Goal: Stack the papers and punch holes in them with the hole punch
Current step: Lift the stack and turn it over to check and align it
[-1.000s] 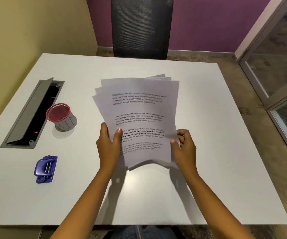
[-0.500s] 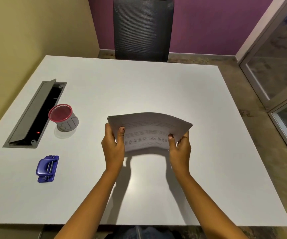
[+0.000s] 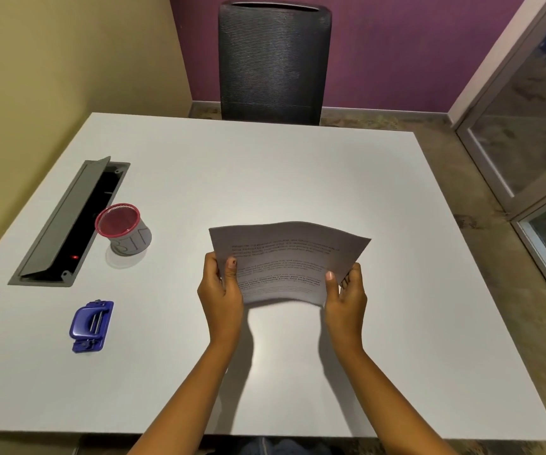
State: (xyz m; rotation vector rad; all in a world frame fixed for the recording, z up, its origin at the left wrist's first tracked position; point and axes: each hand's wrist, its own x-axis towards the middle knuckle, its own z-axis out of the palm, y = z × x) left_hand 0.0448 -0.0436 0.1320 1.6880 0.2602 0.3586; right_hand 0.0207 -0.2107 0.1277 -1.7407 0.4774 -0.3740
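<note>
Head view shows both hands closed on a bundle of printed papers [image 3: 289, 261], lifted off the white table [image 3: 330, 178] and bowed so the far edge arches upward. On the sheets' left side the left hand [image 3: 220, 292] pinches, thumb on the printed face and the other digits behind. The right hand [image 3: 345, 295] does the same on the right side, thumb on top. Whether the near edge touches the tabletop cannot be told; it looks blurred and seems to sit just above the surface.

The step in hand appears to be squaring the stack. To do it well, the grip should loosen enough for the sheets to slide against each other, then the near edge should be tapped on the table between the wrists until the corners line up. Both sides should be nudged inward too, since any skewed sheet would get its holes off line.

Well to the left of the left hand, nearer the person, lies the blue hole punch [image 3: 90, 325], untouched. Farther off on that side stands a red-rimmed mesh cup [image 3: 124, 228] beside an open cable tray [image 3: 65, 221].
</note>
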